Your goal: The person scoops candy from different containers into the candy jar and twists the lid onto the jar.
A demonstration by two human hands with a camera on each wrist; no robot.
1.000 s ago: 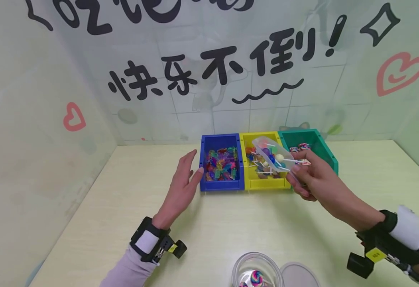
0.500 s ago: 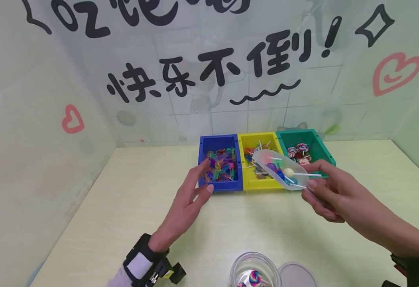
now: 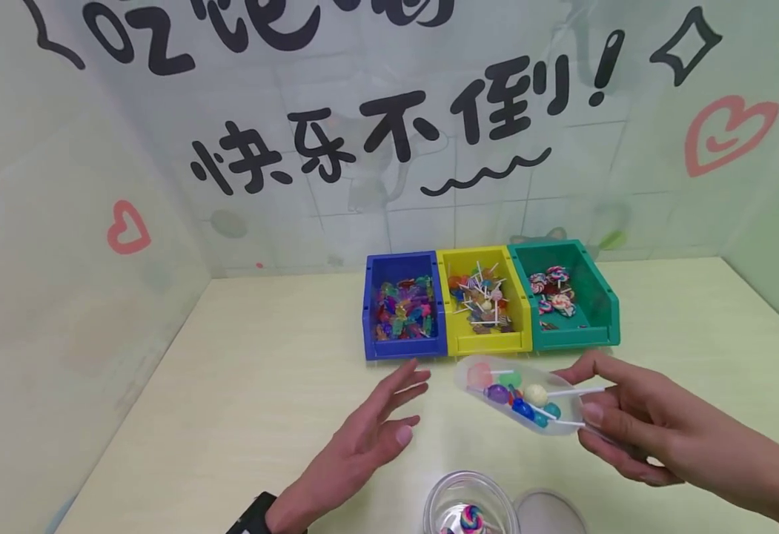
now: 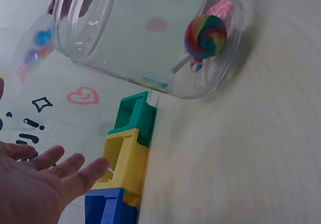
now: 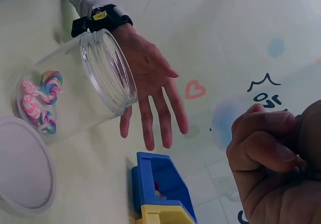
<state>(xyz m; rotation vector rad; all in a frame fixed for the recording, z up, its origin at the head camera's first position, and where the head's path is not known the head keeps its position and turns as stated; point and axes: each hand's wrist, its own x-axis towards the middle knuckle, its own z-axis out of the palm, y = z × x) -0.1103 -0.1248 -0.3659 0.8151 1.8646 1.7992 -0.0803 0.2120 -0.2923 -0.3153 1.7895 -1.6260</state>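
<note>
The right hand point(image 3: 636, 426) pinches the near end of a clear scoop point(image 3: 519, 397) between thumb and fingers, holding it above the table point(image 3: 229, 415), just in front of the yellow bin point(image 3: 485, 341). The scoop carries a few small lollipops point(image 3: 516, 397), round heads in pink, purple, blue and white, with white sticks pointing toward the hand. The left hand point(image 3: 369, 437) hovers beside the scoop with straight, spread fingers, palm turned inward, holding nothing and touching nothing. Below both hands, at the table's near edge, stands an open jar point(image 3: 472, 508) with swirl lollipops at its bottom; its lid point(image 3: 552, 512) lies flat just to the right. At the back three bins sit side by side, touching: a blue bin point(image 3: 402, 345) with bright candies, the yellow one with stick lollipops, and a green bin point(image 3: 579, 334) with swirl lollipops.
</note>
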